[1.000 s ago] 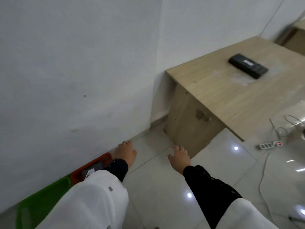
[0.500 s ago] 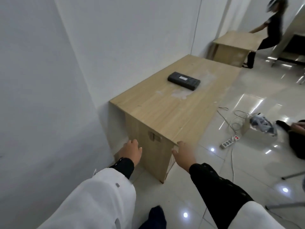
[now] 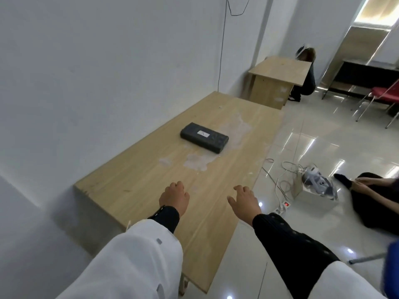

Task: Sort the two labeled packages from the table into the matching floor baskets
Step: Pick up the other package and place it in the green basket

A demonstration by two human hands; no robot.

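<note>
I see both hands out over the near end of the table (image 3: 133,186); my left hand (image 3: 174,198) is loosely curled and empty, my right hand (image 3: 245,203) spread and empty. The dark labeled package (image 3: 204,137) lies flat mid-table, well beyond both hands.

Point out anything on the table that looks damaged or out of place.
The table top has pale, worn blotches beside and in front of the black package. The package lies flat, label up. Nothing spilled.
</note>
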